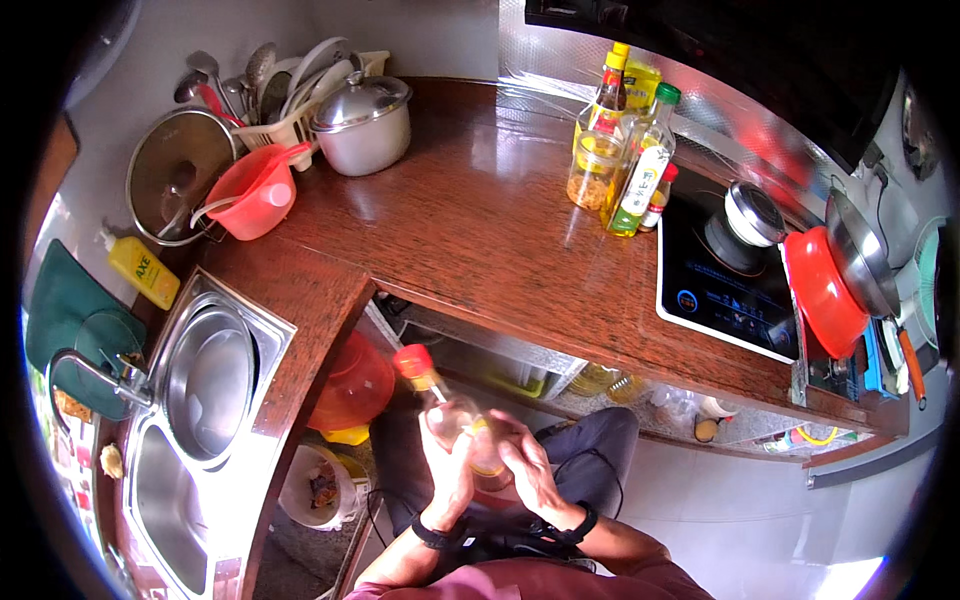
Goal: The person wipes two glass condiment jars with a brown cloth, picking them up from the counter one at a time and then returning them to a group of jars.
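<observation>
Between my two hands, above my lap, is a clear glass bottle (454, 420) with a red cap, tilted so its neck points up and to the left. My left hand (448, 457) and my right hand (526, 459) each have a dark band at the wrist. One hand grips the bottle's body from the left side and the other from the right. Fingers cover part of its label, and the contents cannot be made out. On the counter (465, 217) beyond stand a green-capped oil bottle (641, 176), a jar (592, 172) and other seasoning bottles.
An induction cooktop (720, 300) lies right, beside a red basin (825, 292) and a steel pan (862, 255). A lidded pot (364, 127), a dish rack (281, 135) and a pink colander (251, 202) stand back left. The steel sink (172, 510) is at left, a bin (319, 487) below.
</observation>
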Demonstrator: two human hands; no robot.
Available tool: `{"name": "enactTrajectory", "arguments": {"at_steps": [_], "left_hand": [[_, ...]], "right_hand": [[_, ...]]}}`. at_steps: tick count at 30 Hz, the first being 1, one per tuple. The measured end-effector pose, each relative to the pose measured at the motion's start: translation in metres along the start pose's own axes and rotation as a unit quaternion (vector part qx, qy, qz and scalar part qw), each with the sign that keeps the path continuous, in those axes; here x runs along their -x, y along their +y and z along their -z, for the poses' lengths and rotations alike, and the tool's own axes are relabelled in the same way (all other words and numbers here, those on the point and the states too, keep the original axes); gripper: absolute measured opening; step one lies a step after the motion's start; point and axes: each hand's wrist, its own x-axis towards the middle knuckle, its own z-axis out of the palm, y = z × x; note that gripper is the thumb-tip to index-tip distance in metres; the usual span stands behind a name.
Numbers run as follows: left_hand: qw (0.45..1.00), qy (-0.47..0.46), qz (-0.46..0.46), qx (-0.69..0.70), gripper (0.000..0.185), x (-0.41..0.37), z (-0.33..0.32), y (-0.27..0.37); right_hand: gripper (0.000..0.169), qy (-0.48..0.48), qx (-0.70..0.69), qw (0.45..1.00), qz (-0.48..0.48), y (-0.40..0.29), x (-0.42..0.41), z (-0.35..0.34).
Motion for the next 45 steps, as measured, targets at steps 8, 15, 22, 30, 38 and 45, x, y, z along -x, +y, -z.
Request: {"name": "enactTrajectory", "arguments": {"at_steps": [8,15,22,30,38,45], "left_hand": [[0.996,-0.091,0.004,-0.014,0.061,0.001,-0.002,0.002],[0.998,-0.037,-0.050,0.007,0.089,-0.027,0.014,0.027],[0.992,-0.097,-0.044,0.070,0.084,-0.020,0.015,0.006],[0.992,-0.056,-0.089,-0.072,0.081,-0.011,0.005,0.008],[0.988,-0.109,0.052,-0.096,0.064,-0.020,0.019,0.015],[0.999,0.011,0.030,0.008,0.041,-0.031,-0.004,0.029]], "right_hand": [[0.067,-0.151,0.015,0.966,0.212,-0.043,-0.036,-0.016],[0.065,-0.095,0.188,0.975,0.073,-0.012,0.010,0.002],[0.049,0.000,-0.304,0.942,-0.145,0.011,0.002,0.000],[0.045,0.000,-0.154,0.973,-0.172,0.003,-0.002,0.011],[0.059,-0.049,0.034,0.997,0.056,-0.057,-0.027,0.010],[0.066,-0.114,0.102,0.975,0.158,-0.038,-0.033,-0.030]]}}
